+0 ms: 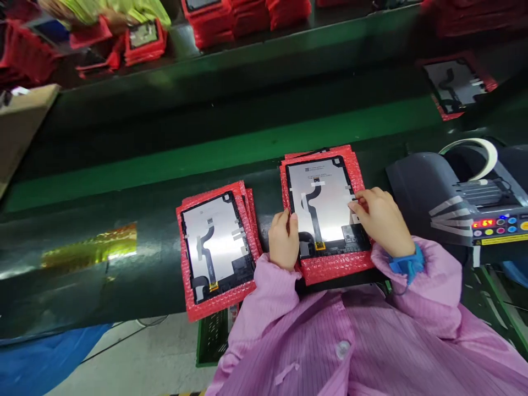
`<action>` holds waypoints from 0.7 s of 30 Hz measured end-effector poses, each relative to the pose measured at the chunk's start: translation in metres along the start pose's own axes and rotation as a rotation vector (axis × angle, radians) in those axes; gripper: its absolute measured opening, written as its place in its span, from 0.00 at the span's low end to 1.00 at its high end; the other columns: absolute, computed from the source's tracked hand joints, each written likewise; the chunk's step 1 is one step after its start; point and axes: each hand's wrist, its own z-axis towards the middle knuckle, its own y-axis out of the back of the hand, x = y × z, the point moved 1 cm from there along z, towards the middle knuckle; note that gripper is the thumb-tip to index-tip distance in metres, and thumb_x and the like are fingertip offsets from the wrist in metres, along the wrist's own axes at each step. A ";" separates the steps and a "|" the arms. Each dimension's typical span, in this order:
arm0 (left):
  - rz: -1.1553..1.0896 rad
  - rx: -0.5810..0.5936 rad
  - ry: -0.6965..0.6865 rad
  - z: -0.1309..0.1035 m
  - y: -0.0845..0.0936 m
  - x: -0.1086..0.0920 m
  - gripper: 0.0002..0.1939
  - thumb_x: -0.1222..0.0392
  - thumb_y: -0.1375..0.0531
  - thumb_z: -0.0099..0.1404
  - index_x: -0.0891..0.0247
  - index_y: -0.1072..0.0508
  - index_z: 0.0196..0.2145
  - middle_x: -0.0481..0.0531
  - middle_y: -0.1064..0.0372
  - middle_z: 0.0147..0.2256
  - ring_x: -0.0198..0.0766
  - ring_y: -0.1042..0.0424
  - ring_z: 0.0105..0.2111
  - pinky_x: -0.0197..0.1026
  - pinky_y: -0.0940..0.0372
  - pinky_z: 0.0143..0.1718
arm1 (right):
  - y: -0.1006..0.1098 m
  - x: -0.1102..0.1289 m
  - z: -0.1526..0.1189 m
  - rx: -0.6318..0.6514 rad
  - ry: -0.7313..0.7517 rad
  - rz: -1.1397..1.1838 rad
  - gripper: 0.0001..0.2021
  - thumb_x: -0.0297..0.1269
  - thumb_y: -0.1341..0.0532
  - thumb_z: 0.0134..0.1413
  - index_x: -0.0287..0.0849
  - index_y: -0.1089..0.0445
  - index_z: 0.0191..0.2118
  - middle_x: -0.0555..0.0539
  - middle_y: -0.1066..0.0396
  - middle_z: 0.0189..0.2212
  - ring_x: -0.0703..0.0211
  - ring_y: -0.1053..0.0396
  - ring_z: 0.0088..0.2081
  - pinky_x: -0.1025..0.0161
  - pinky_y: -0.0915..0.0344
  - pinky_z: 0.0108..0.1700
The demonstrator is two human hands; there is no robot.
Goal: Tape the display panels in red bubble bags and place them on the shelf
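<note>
A tablet display panel (330, 209), silver-backed with a black border and a dark flex cable (314, 214), lies on red bubble-wrap sleeves (330, 269) in front of me. At its left edge, my left hand (284, 242) is closed around the border, thumb on top. My right hand (381, 220) is at the right edge, thumb and forefinger pinched together beside small white tape tabs. Whatever is between those fingertips is too small to make out. A second display panel (218, 247) rests on a stack of red bubble wrap to the left.
To the right stands a grey tape dispenser (429, 192) with a roll of tape (490, 159) and a lit red display. Another panel (451, 82) lies behind it on the green conveyor (256, 146). Red bubble-wrap stacks (247, 19) and a co-worker's yellow sleeve (144, 11) are across the line.
</note>
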 end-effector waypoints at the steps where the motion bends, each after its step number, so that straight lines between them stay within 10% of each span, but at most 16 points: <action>1: -0.047 -0.007 0.017 -0.001 0.000 0.001 0.18 0.54 0.45 0.69 0.67 0.23 0.48 0.62 0.26 0.46 0.48 0.28 0.49 0.50 0.35 0.55 | -0.004 0.002 -0.005 -0.019 -0.001 0.005 0.12 0.39 0.45 0.61 0.39 0.27 0.40 0.37 0.29 0.37 0.44 0.35 0.39 0.47 0.37 0.45; 13: -0.730 -0.147 0.325 -0.025 0.016 -0.023 0.18 0.53 0.33 0.55 0.63 0.27 0.42 0.54 0.24 0.45 0.45 0.26 0.51 0.44 0.32 0.53 | -0.010 0.021 -0.024 -0.089 -0.027 0.335 0.12 0.40 0.43 0.59 0.41 0.26 0.43 0.41 0.27 0.37 0.45 0.35 0.42 0.48 0.38 0.49; 17: -0.782 -0.165 0.355 -0.031 0.068 -0.035 0.22 0.55 0.32 0.53 0.59 0.32 0.45 0.46 0.25 0.34 0.36 0.24 0.32 0.35 0.29 0.33 | 0.007 0.021 -0.030 -0.074 0.021 0.528 0.15 0.43 0.41 0.59 0.44 0.29 0.49 0.42 0.28 0.43 0.49 0.33 0.46 0.50 0.37 0.51; 21: -0.717 -0.125 0.440 -0.021 0.148 0.007 0.32 0.57 0.25 0.42 0.59 0.29 0.45 0.46 0.27 0.30 0.32 0.29 0.22 0.31 0.33 0.21 | 0.017 0.002 -0.035 -0.111 -0.008 0.587 0.18 0.46 0.41 0.59 0.45 0.32 0.53 0.42 0.29 0.48 0.49 0.32 0.47 0.51 0.35 0.50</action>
